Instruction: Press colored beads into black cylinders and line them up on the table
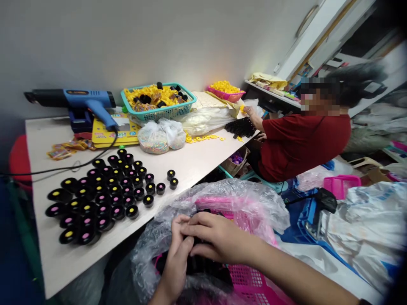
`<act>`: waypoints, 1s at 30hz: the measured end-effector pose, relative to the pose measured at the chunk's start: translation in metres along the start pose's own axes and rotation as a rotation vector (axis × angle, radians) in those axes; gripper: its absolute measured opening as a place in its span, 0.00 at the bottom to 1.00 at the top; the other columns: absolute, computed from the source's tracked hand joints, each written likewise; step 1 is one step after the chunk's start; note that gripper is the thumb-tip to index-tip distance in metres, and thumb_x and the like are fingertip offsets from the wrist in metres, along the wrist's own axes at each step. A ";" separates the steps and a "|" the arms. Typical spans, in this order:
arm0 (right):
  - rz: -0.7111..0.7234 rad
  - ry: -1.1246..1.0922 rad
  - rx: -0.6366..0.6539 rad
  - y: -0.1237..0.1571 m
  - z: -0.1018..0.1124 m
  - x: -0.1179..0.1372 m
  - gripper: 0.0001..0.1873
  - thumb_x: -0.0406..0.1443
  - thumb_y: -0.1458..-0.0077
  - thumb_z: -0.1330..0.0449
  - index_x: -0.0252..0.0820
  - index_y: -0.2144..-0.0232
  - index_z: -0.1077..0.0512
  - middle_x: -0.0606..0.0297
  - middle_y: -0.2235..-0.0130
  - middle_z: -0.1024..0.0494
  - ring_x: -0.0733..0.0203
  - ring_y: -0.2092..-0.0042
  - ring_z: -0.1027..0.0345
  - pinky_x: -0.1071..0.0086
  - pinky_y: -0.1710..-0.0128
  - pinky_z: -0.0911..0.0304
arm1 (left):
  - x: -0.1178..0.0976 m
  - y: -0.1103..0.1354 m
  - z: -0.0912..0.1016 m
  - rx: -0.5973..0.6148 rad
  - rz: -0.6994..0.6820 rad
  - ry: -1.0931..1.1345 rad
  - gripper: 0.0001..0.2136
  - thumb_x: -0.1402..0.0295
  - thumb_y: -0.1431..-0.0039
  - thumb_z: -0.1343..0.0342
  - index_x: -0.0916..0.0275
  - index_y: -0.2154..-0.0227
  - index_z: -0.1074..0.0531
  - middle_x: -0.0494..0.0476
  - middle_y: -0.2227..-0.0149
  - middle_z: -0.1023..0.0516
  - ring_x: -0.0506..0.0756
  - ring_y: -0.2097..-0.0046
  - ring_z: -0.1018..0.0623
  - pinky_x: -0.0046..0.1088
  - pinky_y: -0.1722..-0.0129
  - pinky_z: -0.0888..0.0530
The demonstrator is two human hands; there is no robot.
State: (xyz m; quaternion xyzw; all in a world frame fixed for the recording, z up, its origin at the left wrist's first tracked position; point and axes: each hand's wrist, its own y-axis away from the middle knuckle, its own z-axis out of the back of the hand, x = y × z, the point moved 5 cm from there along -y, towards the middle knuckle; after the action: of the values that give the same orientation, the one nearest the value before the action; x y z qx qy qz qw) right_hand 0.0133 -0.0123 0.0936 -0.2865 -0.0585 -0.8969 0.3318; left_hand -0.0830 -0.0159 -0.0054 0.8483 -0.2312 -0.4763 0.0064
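Observation:
My left hand (176, 258) and my right hand (214, 237) meet over a pink basket (254, 281) lined with a clear plastic bag (229, 199). Both hands curl around dark black pieces (203, 267) inside the bag; the exact piece under the fingers is hidden. The right hand lies over the left fingertips. On the white table (197, 161) to the left stand several black round caps (104, 195) with pink or yellow centres, upright in rows.
A blue heat gun (85, 103) rests at the table's back with its cord trailing left. A teal basket (159, 101) of yellow and black parts and tied bags (160, 137) sit behind. A person in a red shirt (299, 142) works at the far end.

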 end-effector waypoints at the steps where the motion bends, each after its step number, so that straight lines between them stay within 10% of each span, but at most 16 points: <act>1: 0.036 0.024 0.021 -0.006 0.003 -0.001 0.19 0.42 0.41 0.44 0.40 0.50 0.30 0.54 0.57 0.27 0.57 0.56 0.33 0.66 0.56 0.35 | 0.000 -0.001 0.001 0.004 0.013 0.029 0.24 0.58 0.43 0.47 0.52 0.46 0.46 0.55 0.52 0.31 0.58 0.48 0.30 0.35 0.49 0.33; 4: 0.007 0.058 -0.085 -0.033 0.027 -0.028 0.17 0.39 0.43 0.42 0.38 0.53 0.28 0.56 0.59 0.27 0.59 0.59 0.32 0.67 0.57 0.35 | -0.002 -0.009 0.010 -0.045 -0.064 0.039 0.32 0.52 0.44 0.48 0.51 0.40 0.55 0.58 0.46 0.33 0.57 0.50 0.29 0.34 0.51 0.32; 7: -0.358 0.052 -0.277 -0.068 0.049 -0.095 0.19 0.37 0.47 0.39 0.37 0.52 0.28 0.55 0.55 0.27 0.61 0.62 0.31 0.65 0.55 0.37 | 0.001 -0.018 0.021 -0.126 -0.141 -0.030 0.34 0.49 0.49 0.42 0.57 0.43 0.47 0.60 0.53 0.29 0.54 0.59 0.27 0.31 0.56 0.31; 12: -0.551 -0.065 -0.160 -0.122 0.026 -0.168 0.19 0.28 0.55 0.37 0.34 0.57 0.25 0.54 0.57 0.24 0.57 0.61 0.30 0.65 0.55 0.37 | 0.018 -0.018 0.029 -0.089 -0.100 -0.114 0.28 0.48 0.50 0.42 0.59 0.50 0.35 0.60 0.61 0.25 0.54 0.65 0.27 0.31 0.63 0.31; 18: -0.481 -0.277 -0.126 -0.147 -0.002 -0.164 0.34 0.21 0.59 0.43 0.36 0.45 0.33 0.56 0.50 0.26 0.56 0.51 0.32 0.65 0.48 0.39 | 0.012 -0.013 0.042 -0.180 -0.130 -0.238 0.23 0.50 0.48 0.43 0.60 0.55 0.29 0.59 0.61 0.24 0.55 0.64 0.25 0.31 0.61 0.29; 23: -0.539 -0.478 -0.293 -0.146 -0.020 -0.157 0.29 0.37 0.36 0.60 0.28 0.37 0.51 0.47 0.36 0.45 0.56 0.36 0.49 0.60 0.38 0.51 | -0.004 -0.018 0.044 -0.229 -0.133 -0.347 0.19 0.53 0.48 0.45 0.61 0.60 0.26 0.59 0.62 0.21 0.58 0.59 0.23 0.35 0.55 0.28; 30: -0.654 -0.626 -0.416 -0.154 -0.021 -0.131 0.29 0.43 0.33 0.66 0.32 0.37 0.52 0.54 0.34 0.48 0.61 0.34 0.55 0.64 0.36 0.58 | -0.013 -0.023 0.035 -0.127 -0.151 -0.575 0.19 0.54 0.46 0.49 0.63 0.59 0.28 0.60 0.60 0.20 0.58 0.59 0.21 0.37 0.57 0.25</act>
State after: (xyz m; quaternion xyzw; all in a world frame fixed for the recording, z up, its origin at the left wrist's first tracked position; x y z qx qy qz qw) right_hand -0.0124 0.1741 0.0167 -0.5687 -0.0617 -0.8177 -0.0644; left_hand -0.1084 0.0171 -0.0190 0.6913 -0.1296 -0.7096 -0.0415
